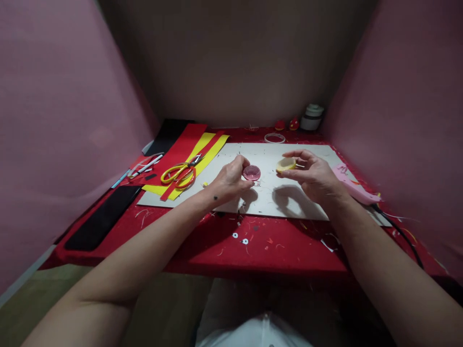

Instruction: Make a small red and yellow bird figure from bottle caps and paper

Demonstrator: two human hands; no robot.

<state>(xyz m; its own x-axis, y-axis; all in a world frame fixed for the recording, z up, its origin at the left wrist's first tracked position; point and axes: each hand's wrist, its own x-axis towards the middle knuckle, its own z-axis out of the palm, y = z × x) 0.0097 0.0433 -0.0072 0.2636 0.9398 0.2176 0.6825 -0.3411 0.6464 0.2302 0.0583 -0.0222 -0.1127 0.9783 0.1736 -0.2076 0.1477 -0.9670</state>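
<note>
My left hand (234, 176) holds a small round pink-red cup (252, 173) between thumb and fingers, its hollow side facing me. To the right, my right hand (310, 174) grips a small yellow cup (285, 165) by its edge, its pale hollow inside showing. The two cups are apart, both held above a white board (231, 156) on a red-covered table. Shadows of both hands fall on the board. Two small paper eyes (245, 241) lie on the red cloth in front of the board.
Yellow- and red-handled scissors (179, 174) rest on red and yellow corrugated strips at left, near a black phone-like slab (103, 219) and pens (145, 165). A pink glue gun (356, 188) with a black cord lies right. Behind are a tape ring (274, 138), red figures (293, 124) and a jar (311, 117).
</note>
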